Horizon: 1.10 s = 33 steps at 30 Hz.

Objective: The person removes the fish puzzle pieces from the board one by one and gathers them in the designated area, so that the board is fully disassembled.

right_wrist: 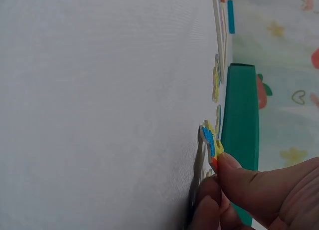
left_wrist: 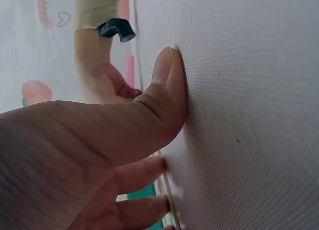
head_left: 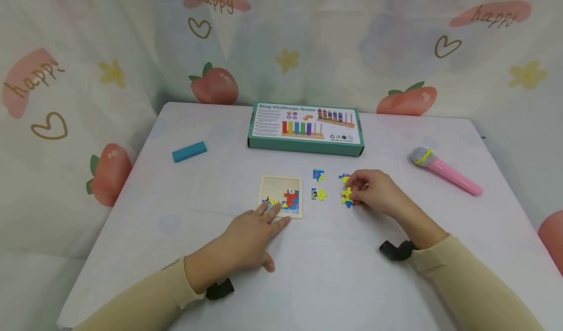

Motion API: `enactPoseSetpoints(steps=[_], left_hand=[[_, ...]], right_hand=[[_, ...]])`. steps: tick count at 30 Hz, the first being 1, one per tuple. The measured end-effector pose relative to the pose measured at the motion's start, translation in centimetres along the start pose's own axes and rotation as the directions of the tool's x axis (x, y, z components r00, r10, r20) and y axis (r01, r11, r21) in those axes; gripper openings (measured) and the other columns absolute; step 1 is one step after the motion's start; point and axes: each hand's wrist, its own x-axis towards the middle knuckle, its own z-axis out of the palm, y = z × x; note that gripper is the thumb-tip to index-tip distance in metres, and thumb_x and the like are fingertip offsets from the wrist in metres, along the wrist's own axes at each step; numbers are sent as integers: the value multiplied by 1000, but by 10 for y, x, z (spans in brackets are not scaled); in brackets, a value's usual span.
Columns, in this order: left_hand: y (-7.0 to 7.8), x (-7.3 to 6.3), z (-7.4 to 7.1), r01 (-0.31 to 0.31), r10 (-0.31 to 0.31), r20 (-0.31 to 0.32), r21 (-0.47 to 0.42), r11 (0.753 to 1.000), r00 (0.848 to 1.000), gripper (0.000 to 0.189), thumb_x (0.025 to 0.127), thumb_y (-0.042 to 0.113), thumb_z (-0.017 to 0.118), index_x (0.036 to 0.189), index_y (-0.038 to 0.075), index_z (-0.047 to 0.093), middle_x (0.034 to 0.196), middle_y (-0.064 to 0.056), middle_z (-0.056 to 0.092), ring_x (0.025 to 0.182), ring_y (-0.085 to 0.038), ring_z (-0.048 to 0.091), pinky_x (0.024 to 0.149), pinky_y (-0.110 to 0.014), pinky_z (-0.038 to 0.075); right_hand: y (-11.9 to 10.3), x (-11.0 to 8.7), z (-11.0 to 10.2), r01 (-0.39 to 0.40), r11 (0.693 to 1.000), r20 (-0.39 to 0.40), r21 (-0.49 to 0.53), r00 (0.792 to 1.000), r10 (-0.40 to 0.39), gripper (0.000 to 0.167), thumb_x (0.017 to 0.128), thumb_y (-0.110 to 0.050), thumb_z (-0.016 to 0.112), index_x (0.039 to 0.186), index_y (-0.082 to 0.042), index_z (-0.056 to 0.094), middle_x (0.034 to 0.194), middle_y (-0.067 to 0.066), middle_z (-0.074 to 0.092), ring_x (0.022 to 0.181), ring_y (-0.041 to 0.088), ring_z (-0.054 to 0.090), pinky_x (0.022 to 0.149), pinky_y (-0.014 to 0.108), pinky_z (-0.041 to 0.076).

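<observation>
My right hand (head_left: 374, 191) pinches a yellow, blue and red jigsaw piece (head_left: 347, 196) between thumb and fingers; in the right wrist view the piece (right_wrist: 209, 140) tilts up from the white table. Another piece (head_left: 344, 178) lies just beyond, partly hidden by the fingers. My left hand (head_left: 250, 235) is spread over the lower edge of a wooden puzzle tray (head_left: 281, 178), fingertips on it, thumb out to the side. Red, blue and yellow pieces (head_left: 292, 200) fill the tray's lower part. Two loose pieces, one blue (head_left: 317, 175) and one yellow (head_left: 319, 194), lie right of the tray.
A green Ring Challenge Game box (head_left: 305, 129) lies behind the puzzle. To the left is a blue block (head_left: 189, 152), and a pink toy microphone (head_left: 448, 172) rests at the right. A printed curtain (head_left: 316, 42) hangs behind the table.
</observation>
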Motion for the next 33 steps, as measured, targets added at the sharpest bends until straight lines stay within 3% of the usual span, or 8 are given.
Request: enactPoseSetpoints(steps=[7,16,25,33], left_hand=[[1,0,1,2,-2,0,10,1000,1000,110,74,65,90,167,32,41,179,-4,30,165,-37,30,125,-52,44],[1,0,0,12,-12,9,-4,1000,1000,110,74,64,91,167,32,41,179,-4,30,165,-37,31,126,-52,43],[0,1,2,1,-1,0,7,1000,1000,110,74,64,90,167,32,41,179,-5,31,165,-37,31,125,-52,45],[1,2,1,14,-14,13,-5,1000,1000,110,73,64,91,167,32,42,179,-4,31,165,-37,30,125,-52,44]], right_hand=[[0,0,5,3,992,-54,-126,998,-10,13,96,-11,79,109,-11,76,91,7,64,90,25,57,74,33,48],[-12,1,11,-35,970,-108,-240,994,9,22,91,-13,84,109,-10,71,87,8,57,87,26,55,71,35,43],[-40,3,20,13,981,-93,-193,995,-31,22,94,-12,81,114,-13,72,98,8,61,92,26,56,71,34,47],[-68,13,39,132,977,-56,-165,988,-143,24,92,-9,81,115,-12,74,97,7,65,94,26,59,79,35,50]])
